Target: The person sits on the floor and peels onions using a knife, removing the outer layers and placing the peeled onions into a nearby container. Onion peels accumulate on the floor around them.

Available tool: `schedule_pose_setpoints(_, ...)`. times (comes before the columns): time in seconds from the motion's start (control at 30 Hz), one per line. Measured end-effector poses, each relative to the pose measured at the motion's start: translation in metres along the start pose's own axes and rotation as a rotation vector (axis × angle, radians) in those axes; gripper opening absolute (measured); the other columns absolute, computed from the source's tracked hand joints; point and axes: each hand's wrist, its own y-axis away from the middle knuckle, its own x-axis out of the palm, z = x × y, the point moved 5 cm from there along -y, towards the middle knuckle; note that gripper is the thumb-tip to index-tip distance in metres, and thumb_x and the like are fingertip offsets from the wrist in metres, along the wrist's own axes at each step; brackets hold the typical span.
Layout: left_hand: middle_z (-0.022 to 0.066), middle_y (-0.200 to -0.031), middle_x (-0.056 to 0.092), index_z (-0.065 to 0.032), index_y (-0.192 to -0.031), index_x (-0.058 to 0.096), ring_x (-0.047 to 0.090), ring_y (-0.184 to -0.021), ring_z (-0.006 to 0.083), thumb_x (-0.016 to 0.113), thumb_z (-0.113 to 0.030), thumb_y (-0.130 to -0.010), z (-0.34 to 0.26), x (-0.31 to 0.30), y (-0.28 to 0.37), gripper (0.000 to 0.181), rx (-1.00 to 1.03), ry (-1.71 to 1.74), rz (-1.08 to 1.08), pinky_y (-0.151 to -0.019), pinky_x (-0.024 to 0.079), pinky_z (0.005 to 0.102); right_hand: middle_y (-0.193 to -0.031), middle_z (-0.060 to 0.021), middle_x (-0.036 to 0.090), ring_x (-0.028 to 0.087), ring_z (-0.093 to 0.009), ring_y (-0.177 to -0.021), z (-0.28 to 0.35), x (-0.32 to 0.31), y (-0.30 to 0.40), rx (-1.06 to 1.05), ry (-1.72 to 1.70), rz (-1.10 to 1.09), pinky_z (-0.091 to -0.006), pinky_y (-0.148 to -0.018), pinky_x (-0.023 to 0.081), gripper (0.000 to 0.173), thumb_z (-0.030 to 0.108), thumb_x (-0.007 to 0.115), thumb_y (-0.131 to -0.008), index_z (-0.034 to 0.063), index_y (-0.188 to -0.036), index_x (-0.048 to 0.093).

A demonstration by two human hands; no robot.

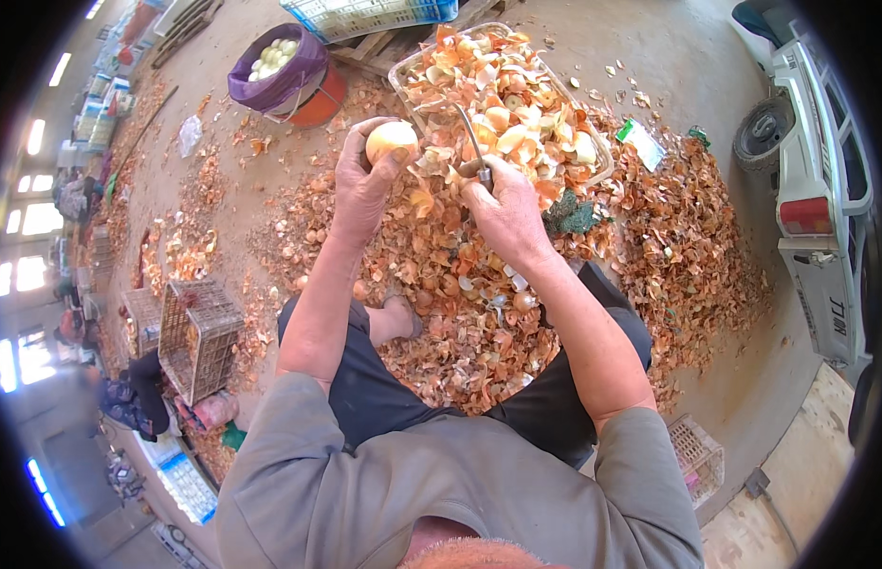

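Note:
My left hand [358,171] grips a pale yellow onion [391,142], its thumb lying across the near side. In my right hand [511,210] is a small knife with a thin curved blade [471,131]. Its dark handle [486,178] sits in the fist, and the blade points up and away from me, apart from the onion. Just beyond both hands, a plastic crate [606,167] is heaped with onion skins [508,107]. More skins and several unpeeled onions [452,284] lie on the floor between my legs.
Left of the crate stands an orange bucket [320,103] with a purple liner, holding several peeled onions [274,58]. A green mesh bag [575,213] lies right of my hand. A white vehicle [818,213] stands far right. Crates [199,341] and a seated person [139,395] are at left.

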Motion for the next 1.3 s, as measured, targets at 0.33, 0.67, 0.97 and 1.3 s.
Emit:
schedule_pose_setpoints(0.33,0.0122,-0.140,0.065,-0.0015,-0.154,0.048,0.065,-0.129,0.0210,0.085,-0.018,-0.093,0.003,0.030,0.017,0.074,-0.097,0.107,0.155,-0.112,0.053,0.0369,-0.071,0.0009,0.056,0.051,-0.009,-0.049,0.003,0.024,0.019,0.467,-0.871,0.302,-0.0264,-0.041,0.038,0.029,0.036,0.063,-0.109,0.0081,-0.111,0.060)
schedule_pose_setpoints(0.67,0.0093,-0.133,0.068,-0.0024,-0.144,0.061,0.066,-0.119,0.0147,0.082,-0.043,-0.097,0.008,0.023,0.011,0.066,-0.111,-0.389,0.257,-0.104,0.055,0.0332,-0.082,-0.0063,0.070,0.068,-0.018,-0.066,-0.006,0.007,0.000,-0.037,-0.377,-0.034,-0.0324,-0.059,0.053,0.033,0.023,0.081,-0.098,0.0003,-0.113,0.063)
schedule_pose_setpoints(0.97,0.0067,-0.118,0.072,0.0000,-0.136,0.062,0.071,-0.100,0.0137,0.084,-0.044,-0.093,0.017,0.019,0.019,0.065,-0.452,-0.017,0.189,-0.090,0.060,0.0307,-0.091,-0.0261,0.074,0.075,-0.043,-0.091,0.017,0.004,0.007,-0.262,0.104,0.007,-0.0494,-0.075,0.058,0.038,0.021,0.081,-0.092,-0.0005,-0.120,0.065)
schedule_pose_setpoints(1.3,0.0094,-0.125,0.069,-0.0015,-0.138,0.060,0.067,-0.114,0.0174,0.081,-0.052,-0.088,0.023,-0.006,0.011,0.074,-0.381,0.007,0.221,-0.093,0.057,0.0363,-0.094,-0.0291,0.073,0.072,-0.047,-0.096,0.008,0.007,0.006,-0.177,0.196,0.184,-0.0561,-0.081,0.057,0.027,0.020,0.066,-0.100,0.0048,-0.123,0.068)
